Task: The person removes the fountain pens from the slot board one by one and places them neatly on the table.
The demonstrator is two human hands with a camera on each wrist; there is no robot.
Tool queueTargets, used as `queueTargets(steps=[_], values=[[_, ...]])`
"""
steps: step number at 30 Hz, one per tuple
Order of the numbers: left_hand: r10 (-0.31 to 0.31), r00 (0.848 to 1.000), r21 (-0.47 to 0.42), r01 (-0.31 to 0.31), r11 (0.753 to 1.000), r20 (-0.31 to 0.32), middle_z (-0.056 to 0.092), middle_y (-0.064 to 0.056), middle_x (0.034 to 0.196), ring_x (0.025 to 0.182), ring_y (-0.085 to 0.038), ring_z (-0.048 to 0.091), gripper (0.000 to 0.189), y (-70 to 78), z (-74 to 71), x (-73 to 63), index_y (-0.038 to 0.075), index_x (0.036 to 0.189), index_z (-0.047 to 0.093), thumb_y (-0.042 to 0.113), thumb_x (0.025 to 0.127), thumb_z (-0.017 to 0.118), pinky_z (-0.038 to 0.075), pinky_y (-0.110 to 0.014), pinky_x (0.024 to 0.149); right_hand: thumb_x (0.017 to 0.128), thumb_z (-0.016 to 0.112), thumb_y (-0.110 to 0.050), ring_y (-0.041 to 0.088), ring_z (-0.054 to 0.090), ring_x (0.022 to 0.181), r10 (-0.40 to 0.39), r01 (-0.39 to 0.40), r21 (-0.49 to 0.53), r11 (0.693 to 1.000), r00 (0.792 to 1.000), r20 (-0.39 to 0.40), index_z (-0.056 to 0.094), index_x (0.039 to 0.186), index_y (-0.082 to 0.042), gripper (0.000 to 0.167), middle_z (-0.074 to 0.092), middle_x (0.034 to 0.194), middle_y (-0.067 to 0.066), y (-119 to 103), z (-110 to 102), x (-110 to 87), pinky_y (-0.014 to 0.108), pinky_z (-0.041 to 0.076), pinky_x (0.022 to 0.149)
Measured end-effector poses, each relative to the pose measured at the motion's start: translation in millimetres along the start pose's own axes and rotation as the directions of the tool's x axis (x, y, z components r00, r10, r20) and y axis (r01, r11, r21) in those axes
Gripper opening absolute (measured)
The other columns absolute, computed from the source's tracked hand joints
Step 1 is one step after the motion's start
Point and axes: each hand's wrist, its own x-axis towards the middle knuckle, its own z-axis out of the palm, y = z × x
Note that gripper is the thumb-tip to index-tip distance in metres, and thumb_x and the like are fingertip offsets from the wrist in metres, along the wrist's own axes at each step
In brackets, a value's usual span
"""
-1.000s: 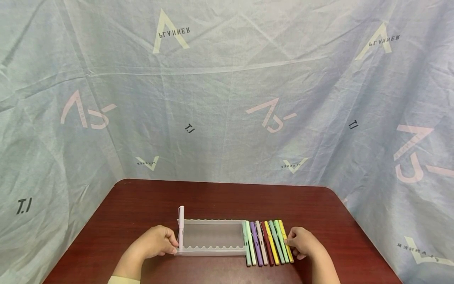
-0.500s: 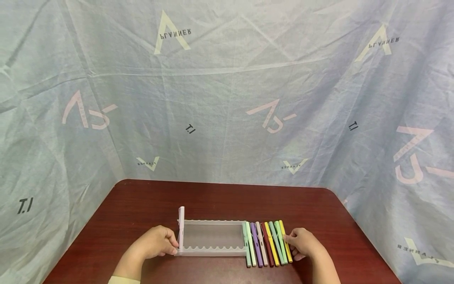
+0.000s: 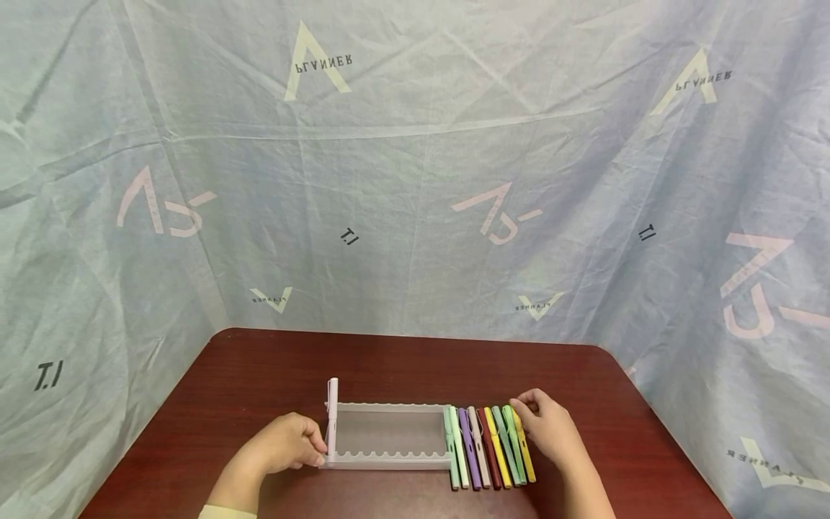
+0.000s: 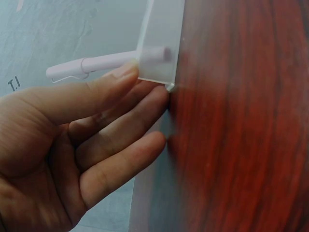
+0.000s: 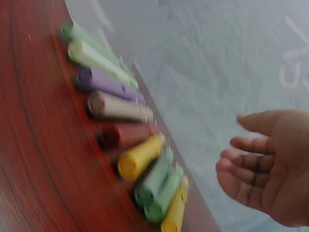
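A translucent pen tray (image 3: 392, 465) with scalloped long edges lies on the table. At its left end a pale pink pen (image 3: 333, 404) sits across it, cap sticking out past the far edge. My left hand (image 3: 285, 443) pinches the tray's near left corner, thumb along the end wall (image 4: 159, 43). To the right of the tray lies a row of several capped pens, from a mint one (image 3: 452, 461) to a yellow pen (image 3: 528, 461) at the far right. My right hand (image 3: 551, 432) is by that yellow pen's cap end, fingers loosely bent and holding nothing.
Among the row are a purple pen (image 3: 470, 450), a dark red pen (image 3: 491, 450) and a second yellow pen (image 3: 498, 450), close side by side. The dark red wooden table (image 3: 389, 360) ends at a printed grey cloth (image 3: 402, 180) behind and at both sides.
My right hand has moved from the middle of the rightmost yellow pen up toward its cap end. The left hand stays at the tray's corner.
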Motion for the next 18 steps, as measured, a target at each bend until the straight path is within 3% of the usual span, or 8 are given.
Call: queueTargets(steps=[3, 6, 10, 13, 15, 18], values=[[-0.007, 1.0, -0.002, 0.007, 1.0, -0.002, 0.067, -0.003, 0.074, 0.064, -0.016, 0.058, 0.014, 0.4, 0.1, -0.3, 0.004, 0.077, 0.069, 0.005, 0.07, 0.081, 0.05, -0.034, 0.056, 0.095, 0.059, -0.045, 0.024, 0.064, 0.075, -0.067, 0.067, 0.116, 0.991, 0.998, -0.004, 0.064, 0.109, -0.013, 0.035, 0.065, 0.089, 0.01, -19.3, 11.0, -5.1, 0.034, 0.053, 0.064], [-0.01, 1.0, 0.001, 0.01, 1.0, -0.003, 0.066, -0.002, 0.073, 0.063, -0.016, 0.057, 0.014, 0.1, 0.3, -0.2, 0.004, 0.077, 0.069, 0.006, 0.07, 0.081, 0.05, -0.034, 0.056, 0.096, 0.062, -0.034, 0.027, 0.065, 0.073, -0.172, 0.16, 0.222, 0.962, 0.985, 0.034, 0.065, 0.106, -0.011, 0.025, 0.065, 0.084, 0.013, -40.0, 28.8, -13.0, 0.038, 0.056, 0.065], [-0.006, 1.0, 0.01, 0.006, 1.0, -0.006, 0.066, -0.002, 0.072, 0.063, -0.016, 0.057, 0.014, 0.1, 0.3, 0.3, 0.005, 0.077, 0.07, 0.006, 0.069, 0.082, 0.05, -0.035, 0.056, 0.096, 0.061, -0.034, 0.026, 0.068, 0.076, -0.338, 0.282, 0.306, 0.909, 0.93, 0.146, 0.065, 0.107, -0.007, 0.029, 0.067, 0.086, 0.015, -64.1, 60.1, -22.1, 0.038, 0.057, 0.069], [-0.003, 1.0, 0.017, 0.003, 1.0, -0.003, 0.067, -0.001, 0.072, 0.064, -0.016, 0.058, 0.014, -0.2, 0.3, 0.7, 0.005, 0.077, 0.07, 0.006, 0.07, 0.082, 0.051, -0.035, 0.056, 0.097, 0.06, -0.036, 0.024, 0.068, 0.079, -0.404, 0.317, 0.336, 0.887, 0.885, 0.232, 0.065, 0.108, -0.007, 0.031, 0.068, 0.087, 0.013, -79.1, 84.2, -26.6, 0.036, 0.057, 0.07], [-0.005, 1.0, 0.023, 0.005, 1.0, -0.001, 0.067, -0.001, 0.073, 0.064, -0.016, 0.058, 0.014, -0.1, 0.3, 0.8, 0.005, 0.078, 0.07, 0.007, 0.07, 0.082, 0.051, -0.035, 0.057, 0.096, 0.061, -0.036, 0.023, 0.067, 0.078, -0.423, 0.325, 0.342, 0.882, 0.866, 0.266, 0.066, 0.107, -0.009, 0.029, 0.069, 0.087, 0.013, -88.0, 98.8, -28.0, 0.035, 0.057, 0.069], [-0.012, 1.0, 0.026, 0.012, 1.0, -0.002, 0.068, -0.001, 0.073, 0.065, -0.015, 0.06, 0.014, 0.9, -0.2, 0.3, 0.005, 0.078, 0.07, 0.007, 0.07, 0.082, 0.052, -0.035, 0.057, 0.096, 0.062, -0.035, 0.023, 0.067, 0.077, -0.431, 0.328, 0.347, 0.879, 0.857, 0.281, 0.068, 0.104, -0.012, 0.025, 0.069, 0.085, 0.013, -101.5, 119.6, -27.7, 0.031, 0.056, 0.067]])
